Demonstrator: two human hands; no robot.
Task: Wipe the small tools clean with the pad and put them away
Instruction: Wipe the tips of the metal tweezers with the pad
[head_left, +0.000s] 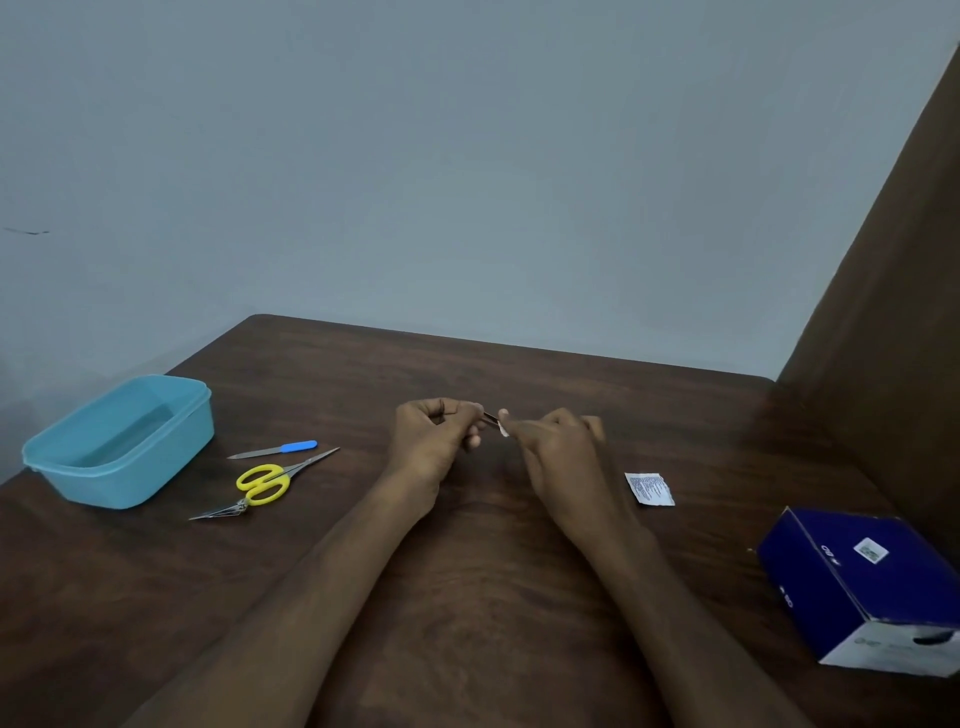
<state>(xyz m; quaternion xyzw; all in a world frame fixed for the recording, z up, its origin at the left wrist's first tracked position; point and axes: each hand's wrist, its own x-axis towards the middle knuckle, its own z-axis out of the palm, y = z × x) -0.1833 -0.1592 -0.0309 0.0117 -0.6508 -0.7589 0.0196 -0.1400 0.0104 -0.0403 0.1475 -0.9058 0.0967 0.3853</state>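
Observation:
Over the middle of the brown table (467, 597) my left hand (434, 441) grips a small dark metal tool (490, 416); only its tip shows past my fingers. My right hand (558, 452) pinches a small white pad (503, 428) against that tip. To the left lie a nail file with a blue handle (275, 450), yellow-handled scissors (272, 480) and a metal nail clipper (221, 513). An open light-blue plastic box (122, 441) stands at the far left.
A torn white sachet wrapper (649, 488) lies right of my hands. A dark blue cardboard box (862, 587) sits at the right front edge. A brown panel (893, 312) rises along the right side, a grey wall behind.

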